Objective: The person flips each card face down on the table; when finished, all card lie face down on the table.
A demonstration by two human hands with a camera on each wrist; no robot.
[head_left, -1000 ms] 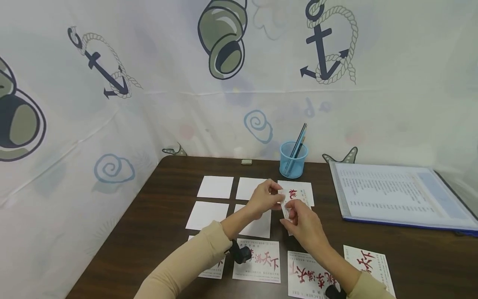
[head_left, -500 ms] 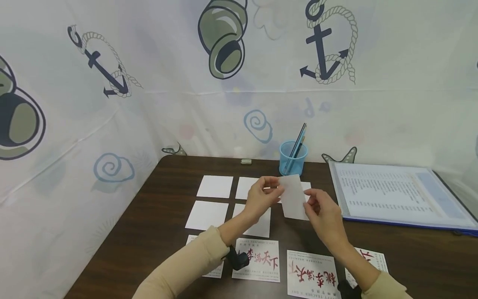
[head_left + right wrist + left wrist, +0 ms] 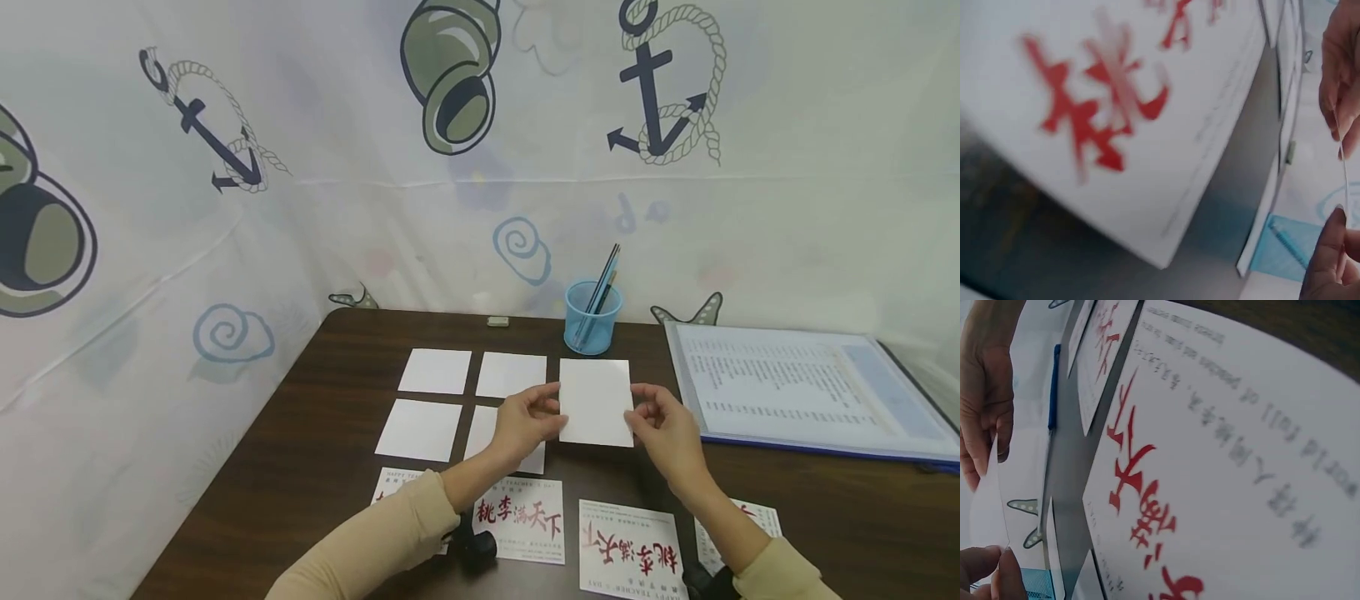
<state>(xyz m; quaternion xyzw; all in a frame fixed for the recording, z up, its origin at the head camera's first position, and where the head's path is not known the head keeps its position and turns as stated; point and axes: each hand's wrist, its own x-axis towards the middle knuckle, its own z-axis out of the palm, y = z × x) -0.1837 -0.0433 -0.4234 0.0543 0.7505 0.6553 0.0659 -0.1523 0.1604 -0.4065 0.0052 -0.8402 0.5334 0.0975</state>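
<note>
A card (image 3: 596, 404) with its blank white side showing is held up over the right end of the back row of cards. My left hand (image 3: 525, 421) pinches its left edge between thumb and fingers. On the opposite edge, my right hand (image 3: 667, 433) pinches likewise. The left wrist view shows this card (image 3: 988, 500) almost edge-on between both hands. Beneath my forearms lie several cards printed with red characters, including one near the middle (image 3: 517, 521) and one to its right (image 3: 630, 546). My sleeves and wrist cameras cover parts of them.
Several blank white cards (image 3: 435, 371) lie in rows at the table's left. A blue cup (image 3: 592, 321) with pens stands behind the held card. A printed sheet in a blue-edged folder (image 3: 810, 392) lies at right. A small pale block (image 3: 497, 322) sits at the back edge.
The held card has turned from its red printed face to its blank face and now faces the head camera squarely. My right hand has shifted rightward to the card's right edge.
</note>
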